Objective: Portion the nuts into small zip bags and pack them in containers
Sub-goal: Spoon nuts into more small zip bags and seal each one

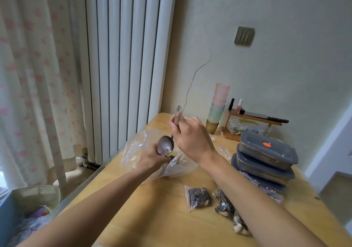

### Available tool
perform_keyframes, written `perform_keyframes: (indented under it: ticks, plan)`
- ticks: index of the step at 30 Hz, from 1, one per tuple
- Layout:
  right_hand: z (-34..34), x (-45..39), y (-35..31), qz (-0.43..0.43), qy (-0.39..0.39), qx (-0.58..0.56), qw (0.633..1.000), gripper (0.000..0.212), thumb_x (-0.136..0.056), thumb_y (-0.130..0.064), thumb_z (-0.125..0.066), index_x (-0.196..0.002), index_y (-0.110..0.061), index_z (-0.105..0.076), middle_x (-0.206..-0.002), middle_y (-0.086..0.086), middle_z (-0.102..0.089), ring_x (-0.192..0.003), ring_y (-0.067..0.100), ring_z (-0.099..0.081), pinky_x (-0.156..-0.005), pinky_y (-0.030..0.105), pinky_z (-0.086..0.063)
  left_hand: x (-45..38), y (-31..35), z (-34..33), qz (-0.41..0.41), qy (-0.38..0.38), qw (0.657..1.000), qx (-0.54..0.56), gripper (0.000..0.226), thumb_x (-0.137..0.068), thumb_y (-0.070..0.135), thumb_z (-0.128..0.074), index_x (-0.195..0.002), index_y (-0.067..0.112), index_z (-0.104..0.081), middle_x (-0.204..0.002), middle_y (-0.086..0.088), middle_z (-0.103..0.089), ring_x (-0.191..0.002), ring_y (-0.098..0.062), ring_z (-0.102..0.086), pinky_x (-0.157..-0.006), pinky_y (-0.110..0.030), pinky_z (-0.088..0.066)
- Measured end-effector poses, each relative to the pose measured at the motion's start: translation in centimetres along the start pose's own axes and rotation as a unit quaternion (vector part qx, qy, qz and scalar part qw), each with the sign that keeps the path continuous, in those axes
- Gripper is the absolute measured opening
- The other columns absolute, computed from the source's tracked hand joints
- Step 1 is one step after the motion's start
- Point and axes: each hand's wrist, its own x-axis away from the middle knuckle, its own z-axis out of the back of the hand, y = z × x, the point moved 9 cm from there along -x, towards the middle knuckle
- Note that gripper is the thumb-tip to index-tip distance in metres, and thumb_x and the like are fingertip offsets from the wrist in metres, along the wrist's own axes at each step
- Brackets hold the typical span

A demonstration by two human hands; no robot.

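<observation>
My right hand grips the handle of a metal spoon, bowl pointing down. Just below the spoon bowl, my left hand holds a small zip bag, mostly hidden by the fingers, with dark nuts showing at its mouth. Both hands work over a large clear plastic bag lying on the wooden table. A filled small zip bag of dark nuts lies in front, and more filled bags lie partly under my right forearm. Three lidded grey containers are stacked at the right.
Stacked plastic cups and a small wooden rack with bottles stand at the table's back. A white radiator and a curtain are to the left. A blue box sits at the lower left.
</observation>
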Motion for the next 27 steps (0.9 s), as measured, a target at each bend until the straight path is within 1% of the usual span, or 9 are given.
perform_keyframes:
  ticks: [2,6,10,14,16,18,20,23,27]
  plan:
    - [-0.2,0.0,-0.1,0.003,-0.01,-0.006,1.0,0.031,-0.104,-0.023,-0.045,-0.099,-0.001,-0.065,-0.064,0.006,-0.06,-0.061,0.031,-0.056,-0.071,0.044,-0.053,0.0,-0.1,0.0,0.0,0.002,1.0,-0.01,0.048,-0.061,0.048,-0.077,-0.101,0.026,-0.062,-0.092,0.001,-0.069,-0.087,-0.019,-0.062,-0.07,-0.029,-0.046]
    - [0.4,0.1,0.0,0.004,0.018,0.012,1.0,0.026,-0.104,-0.021,-0.048,-0.098,-0.002,-0.066,-0.066,0.004,-0.06,-0.061,0.028,-0.057,-0.07,0.042,-0.053,0.1,-0.2,0.1,0.006,0.007,1.0,-0.013,0.034,-0.078,0.026,-0.079,-0.104,0.018,-0.059,-0.094,-0.003,-0.066,-0.083,-0.019,-0.059,-0.076,-0.035,-0.05]
    - [0.5,0.3,-0.1,0.004,0.032,0.014,0.999,0.025,-0.104,-0.02,-0.05,-0.096,-0.003,-0.066,-0.066,0.003,-0.06,-0.062,0.028,-0.057,-0.07,0.044,-0.052,0.2,0.0,0.4,-0.013,0.012,0.998,-0.057,0.032,-0.082,0.025,-0.075,-0.108,0.019,-0.058,-0.097,-0.004,-0.067,-0.092,-0.023,-0.062,-0.083,-0.038,-0.051]
    - [0.1,0.4,1.2,-0.055,0.021,-0.013,0.998,0.033,-0.107,-0.026,-0.044,-0.095,-0.005,-0.066,-0.071,0.004,-0.066,-0.064,0.029,-0.061,-0.074,0.045,-0.053,0.2,0.0,0.5,-0.021,0.014,0.998,-0.053,0.03,-0.083,0.024,-0.073,-0.107,0.026,-0.054,-0.095,0.001,-0.065,-0.093,-0.021,-0.061,-0.079,-0.035,-0.05]
    - [0.6,0.7,1.8,-0.084,0.033,-0.008,0.996,0.035,-0.107,-0.027,-0.042,-0.093,-0.005,-0.065,-0.067,0.005,-0.064,-0.059,0.028,-0.059,-0.064,0.036,-0.049,0.1,0.0,0.8,-0.018,0.022,0.998,-0.055,0.025,-0.082,0.026,-0.072,-0.099,0.023,-0.055,-0.091,0.0,-0.065,-0.089,-0.023,-0.063,-0.078,-0.04,-0.054]
    - [1.0,0.9,2.4,-0.102,0.038,0.014,0.994,0.03,-0.107,-0.025,-0.046,-0.091,-0.006,-0.063,-0.063,0.005,-0.059,-0.054,0.028,-0.058,-0.054,0.03,-0.038,0.0,0.0,1.4,-0.017,0.044,0.995,-0.093,0.018,-0.083,0.026,-0.069,-0.093,0.016,-0.058,-0.086,-0.006,-0.066,-0.084,-0.027,-0.064,-0.075,-0.043,-0.056]
    - [0.0,1.3,3.5,-0.133,-0.02,0.031,0.99,0.026,-0.108,-0.023,-0.047,-0.093,-0.007,-0.061,-0.064,0.006,-0.056,-0.057,0.031,-0.06,-0.051,0.033,-0.039,0.0,-0.3,1.3,-0.002,0.023,0.986,-0.167,0.018,-0.09,0.028,-0.06,-0.087,0.01,-0.06,-0.083,-0.01,-0.065,-0.076,-0.025,-0.063,-0.068,-0.038,-0.053]
    - [-2.4,2.9,5.5,-0.199,-0.138,0.056,0.969,0.028,-0.109,-0.028,-0.04,-0.099,-0.01,-0.058,-0.075,0.009,-0.061,-0.071,0.036,-0.063,-0.059,0.037,-0.043,-0.4,-2.1,0.3,0.035,-0.031,0.972,-0.229,0.039,-0.095,0.039,-0.051,-0.065,0.014,-0.048,-0.063,-0.004,-0.052,-0.055,-0.018,-0.048,-0.057,-0.03,-0.042]
    - [-3.0,5.0,6.7,-0.253,-0.192,0.104,0.943,0.03,-0.109,-0.025,-0.038,-0.113,-0.008,-0.061,-0.096,0.015,-0.069,-0.088,0.039,-0.066,-0.07,0.041,-0.05,-0.7,-3.5,-0.1,0.061,-0.038,0.967,-0.244,0.036,-0.092,0.04,-0.06,-0.07,0.012,-0.05,-0.07,-0.004,-0.058,-0.058,-0.018,-0.052,-0.051,-0.027,-0.037]
